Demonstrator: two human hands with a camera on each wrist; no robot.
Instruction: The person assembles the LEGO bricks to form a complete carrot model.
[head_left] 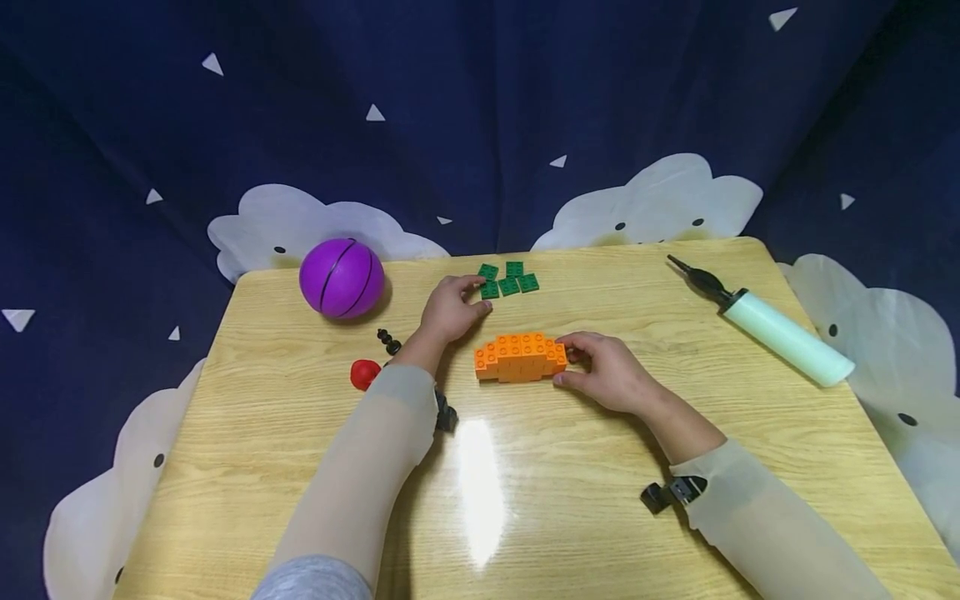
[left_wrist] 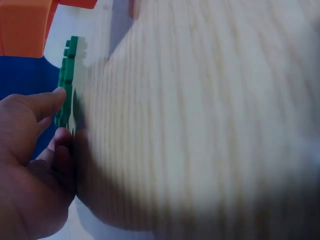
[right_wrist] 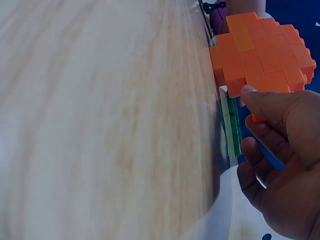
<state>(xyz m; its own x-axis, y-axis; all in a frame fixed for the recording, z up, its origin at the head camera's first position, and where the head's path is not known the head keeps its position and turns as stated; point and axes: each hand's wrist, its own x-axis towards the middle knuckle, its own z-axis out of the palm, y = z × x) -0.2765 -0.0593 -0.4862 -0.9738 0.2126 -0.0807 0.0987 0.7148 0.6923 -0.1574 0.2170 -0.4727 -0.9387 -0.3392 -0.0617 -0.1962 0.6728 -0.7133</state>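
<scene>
Pale sleeves (head_left: pixel 352 475) frame a tabletop session, with a person's two bare hands parted over a wooden table (head_left: pixel 570 517). At centre stands an orange block (head_left: pixel 520 358), stepped at its ends, studs facing up. Its right end is pinched by the right hand (head_left: pixel 615 375), thumb on the near side and fingers behind, a hold that likely steadies the piece while leaving its length uncovered. Whether that grip lifts it slightly or simply leaves it resting on the wood cannot be told.

Beyond the block, the left hand (head_left: pixel 450 308) reaches to five green bricks (head_left: pixel 509 286), its thumb and forefinger parted at the nearest ones, holding nothing visibly; whether a fingertip touches cannot be told. The bricks lie loosely grouped, studs up, near the far edge, a spread that probably makes each easy to pick singly.

Other items sit well apart from the block, seemingly to keep the middle free for handwork: a purple ball (head_left: pixel 337 279) at the far left, a pump (head_left: pixel 787 337) slanting along the right, and a red object (head_left: pixel 365 374) beside the left forearm, near a black beaded piece (head_left: pixel 387 340). Behind hangs a dark blue curtain (head_left: pixel 480 75).
</scene>
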